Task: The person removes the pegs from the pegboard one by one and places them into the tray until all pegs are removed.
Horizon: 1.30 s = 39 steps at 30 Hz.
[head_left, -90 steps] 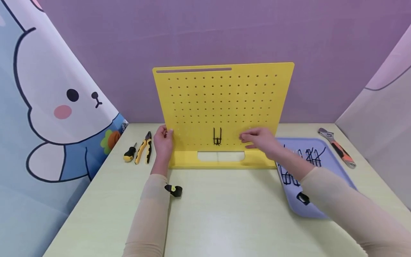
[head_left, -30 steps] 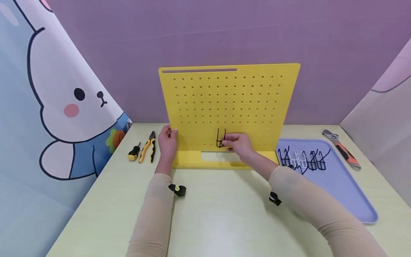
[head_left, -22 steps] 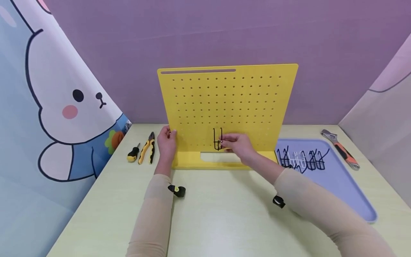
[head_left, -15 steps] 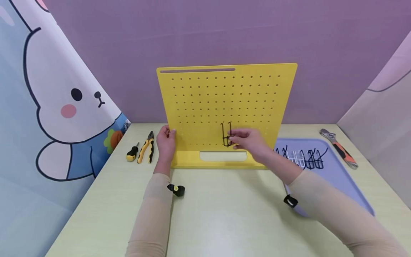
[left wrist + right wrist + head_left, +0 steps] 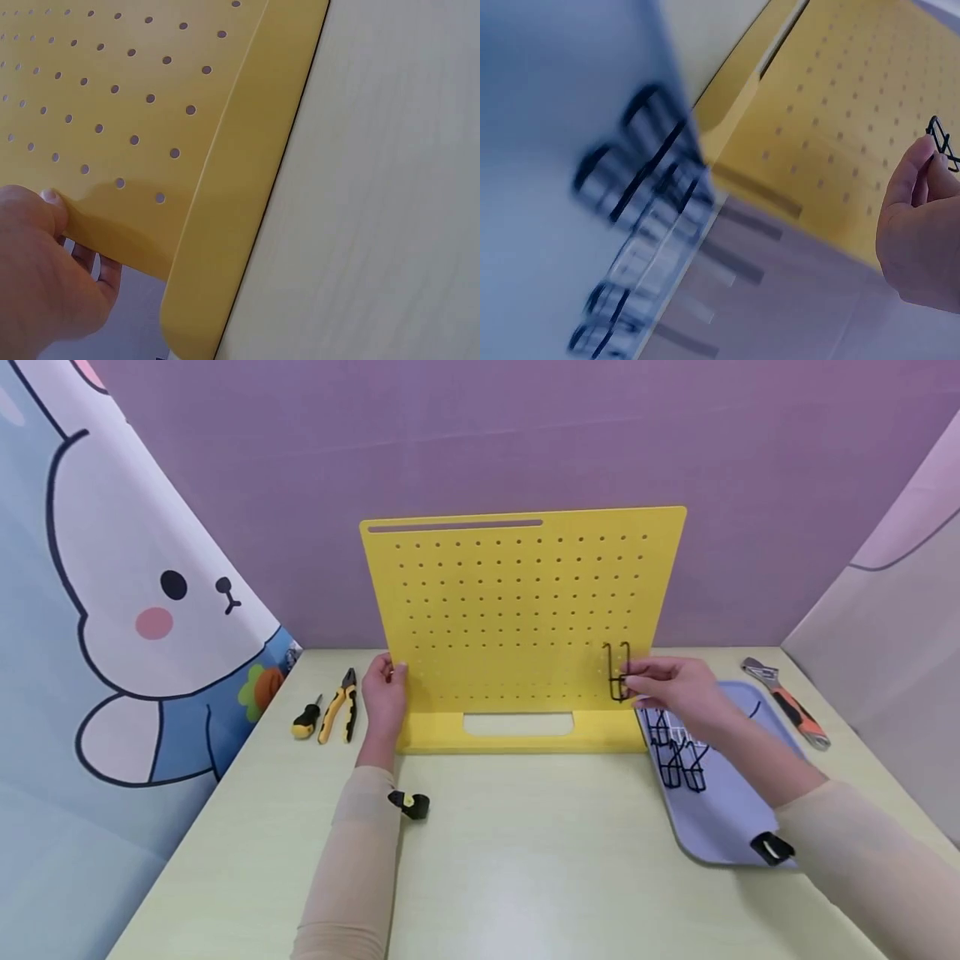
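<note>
A yellow pegboard (image 5: 495,670) stands upright on the table, with a slot along its top left edge. My left hand (image 5: 384,697) grips its lower left edge; in the left wrist view the thumb (image 5: 51,198) lies on the front face and the fingers go behind. At the board's lower right, my right hand (image 5: 686,689) pinches a black wire pegboard hook (image 5: 617,679), its two prongs pointing up. The hook is in front of the board; whether the prongs touch it I cannot tell. In the right wrist view the hook (image 5: 933,124) shows beyond the fingertips.
Right of the board lies a lilac tray (image 5: 723,839) with several black wire hooks (image 5: 675,768) and white ones, partly under my right forearm. An adjustable wrench (image 5: 795,710) lies beyond it. Pliers (image 5: 337,708) and a stubby screwdriver (image 5: 306,721) lie at the left.
The right hand first approached the hook at the board's lower middle, pinched it, drew it off and carried it right to the board's lower right edge. The left hand has kept its grip.
</note>
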Tool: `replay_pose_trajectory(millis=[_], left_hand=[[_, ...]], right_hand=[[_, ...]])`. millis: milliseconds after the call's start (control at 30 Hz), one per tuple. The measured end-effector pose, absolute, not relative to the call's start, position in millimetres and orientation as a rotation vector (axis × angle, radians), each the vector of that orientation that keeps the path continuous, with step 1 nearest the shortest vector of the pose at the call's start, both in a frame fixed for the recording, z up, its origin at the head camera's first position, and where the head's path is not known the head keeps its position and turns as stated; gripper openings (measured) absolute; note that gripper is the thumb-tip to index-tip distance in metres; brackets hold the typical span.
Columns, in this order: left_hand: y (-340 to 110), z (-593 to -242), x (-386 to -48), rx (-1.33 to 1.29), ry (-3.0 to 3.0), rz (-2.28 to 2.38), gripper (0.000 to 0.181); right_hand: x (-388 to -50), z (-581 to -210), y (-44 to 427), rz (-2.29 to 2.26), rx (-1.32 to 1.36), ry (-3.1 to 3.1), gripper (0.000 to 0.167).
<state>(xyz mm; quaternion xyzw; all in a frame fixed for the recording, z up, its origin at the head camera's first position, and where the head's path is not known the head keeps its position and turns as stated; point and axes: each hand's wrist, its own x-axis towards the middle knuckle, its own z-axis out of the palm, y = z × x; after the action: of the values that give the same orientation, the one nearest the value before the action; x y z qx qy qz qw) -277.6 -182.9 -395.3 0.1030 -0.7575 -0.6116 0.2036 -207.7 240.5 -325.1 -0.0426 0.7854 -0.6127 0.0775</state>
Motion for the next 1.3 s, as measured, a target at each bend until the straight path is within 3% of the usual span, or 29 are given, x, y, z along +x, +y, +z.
replay_pose_trajectory(millis=[233,433,633,1000,1233,1300], left_hand=[[-185,-396,-277,0.293,-2.111,-1.720,0.016],[-188,-397,-276,0.303,-2.108,-1.731,0.016],[-190,-399,-275,0.321,-2.100,-1.732,0.017],[-188,-401,-276,0.284,-2.093,-1.745,0.017],[-187,-400,-279,0.286,-2.105,-1.735,0.016],[-186,-399,-279,0.280,-2.109,-1.727,0.017]], right_hand=[[-192,-330,290,-1.717,-0.071,2.505,0.043],[-183,-339,324,-1.979,-0.100,2.351,0.016],[-174,-355,352,-2.128,-0.104,2.192,0.024],[-160,-391,383,-1.939,-0.089,2.197,0.027],[-158,-413,388,-1.737,0.051,2.206,0.012],[-158,-417,388,-1.682,0.061,2.221,0.017]])
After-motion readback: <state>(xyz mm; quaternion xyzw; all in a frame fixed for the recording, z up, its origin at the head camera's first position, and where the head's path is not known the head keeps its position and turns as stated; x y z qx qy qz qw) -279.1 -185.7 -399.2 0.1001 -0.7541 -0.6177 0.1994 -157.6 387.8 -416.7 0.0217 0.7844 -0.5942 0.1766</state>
